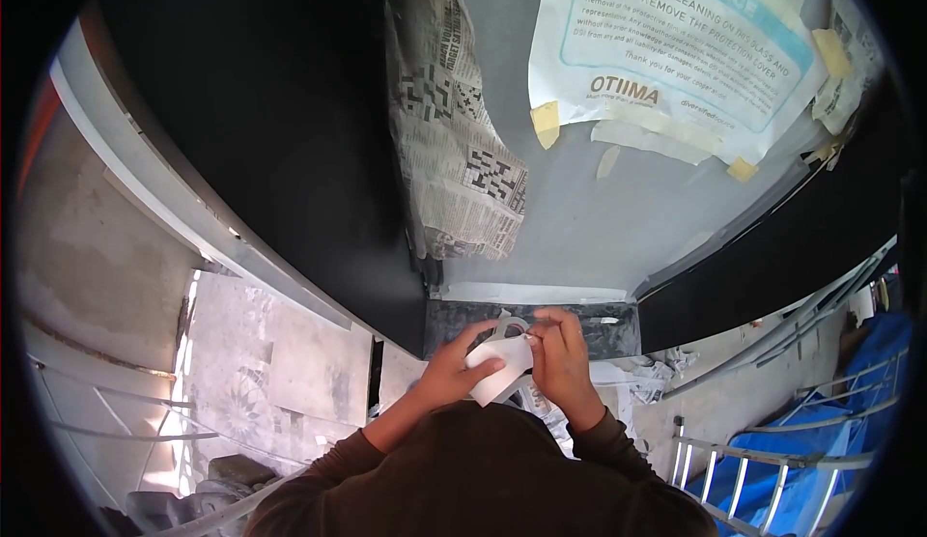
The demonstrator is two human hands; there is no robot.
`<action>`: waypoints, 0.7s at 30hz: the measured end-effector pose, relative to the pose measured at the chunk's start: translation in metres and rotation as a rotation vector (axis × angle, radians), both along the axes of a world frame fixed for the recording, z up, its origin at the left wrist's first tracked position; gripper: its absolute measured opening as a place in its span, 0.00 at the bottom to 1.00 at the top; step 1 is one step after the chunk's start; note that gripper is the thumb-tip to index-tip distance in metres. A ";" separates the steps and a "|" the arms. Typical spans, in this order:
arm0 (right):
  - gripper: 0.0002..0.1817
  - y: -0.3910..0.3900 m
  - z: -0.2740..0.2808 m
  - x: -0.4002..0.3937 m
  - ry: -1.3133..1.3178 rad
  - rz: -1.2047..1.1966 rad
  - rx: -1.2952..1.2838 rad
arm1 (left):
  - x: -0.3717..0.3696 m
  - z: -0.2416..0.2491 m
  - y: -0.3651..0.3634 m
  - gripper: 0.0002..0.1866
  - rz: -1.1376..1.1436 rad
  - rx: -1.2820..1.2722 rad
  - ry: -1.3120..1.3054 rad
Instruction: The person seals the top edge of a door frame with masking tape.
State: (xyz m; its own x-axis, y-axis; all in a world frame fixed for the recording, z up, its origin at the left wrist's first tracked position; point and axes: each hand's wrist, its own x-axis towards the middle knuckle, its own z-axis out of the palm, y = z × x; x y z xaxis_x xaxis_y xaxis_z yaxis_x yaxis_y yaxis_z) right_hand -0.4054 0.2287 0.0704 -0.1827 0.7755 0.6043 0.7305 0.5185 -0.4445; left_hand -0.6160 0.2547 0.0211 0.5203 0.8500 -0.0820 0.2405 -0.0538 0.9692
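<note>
A white sheet or card point(497, 373) is held low in the middle of the view, in front of a grey sill point(463, 321). My left hand point(454, 368) grips it from the left, thumb across its face. Just behind the sheet shows a pale ring point(510, 325), like a roll of tape, between the hands. My right hand point(560, 358) is at the right, thumb and forefinger pinched at the sheet's upper right edge; what they pinch is too small to tell.
Ahead stands a covered pane point(579, 218) with newspaper point(459, 160) and a taped notice point(676, 54). Dark panels point(261, 131) flank it. A metal ladder point(744, 460) and blue sheeting point(801, 440) lie at lower right, stones point(208, 494) at lower left.
</note>
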 end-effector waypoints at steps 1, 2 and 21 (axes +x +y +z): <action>0.07 0.006 0.001 0.002 0.023 -0.031 0.010 | 0.001 -0.005 -0.005 0.44 -0.018 -0.042 -0.258; 0.07 0.009 -0.002 0.006 0.018 -0.031 0.030 | 0.003 -0.008 -0.013 0.46 -0.040 -0.080 -0.516; 0.05 0.023 0.051 0.008 0.195 -0.032 -0.062 | -0.009 -0.027 -0.009 0.39 -0.177 -0.191 -0.417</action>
